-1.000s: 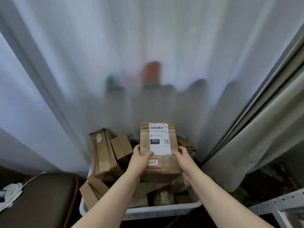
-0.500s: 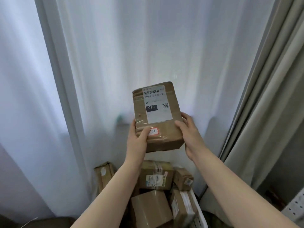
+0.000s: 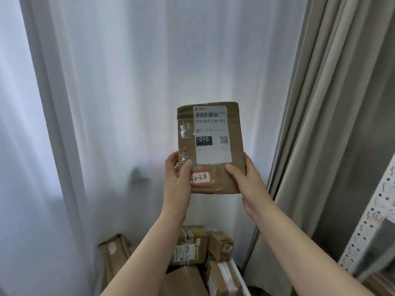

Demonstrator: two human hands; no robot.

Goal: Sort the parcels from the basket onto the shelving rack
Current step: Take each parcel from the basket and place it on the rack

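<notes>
A flat brown cardboard parcel (image 3: 210, 146) is held upright in front of the white curtain, its white shipping label marked "010" facing me and a small red-edged sticker reading "3-2-8" below it. My left hand (image 3: 178, 178) grips its lower left edge, thumb on the front. My right hand (image 3: 245, 180) grips the lower right edge the same way. Far below, the white basket (image 3: 240, 278) shows only part of its right rim, with several brown parcels (image 3: 190, 246) piled in it.
A sheer white curtain (image 3: 128, 103) fills the background. A heavy beige curtain (image 3: 333, 103) hangs at the right. The perforated white upright of the shelving rack (image 3: 363, 236) stands at the right edge.
Both hands lifted the parcel out of the basket and up to chest height. It now stands straighter with its label squarely toward me, and the basket has dropped low in view.
</notes>
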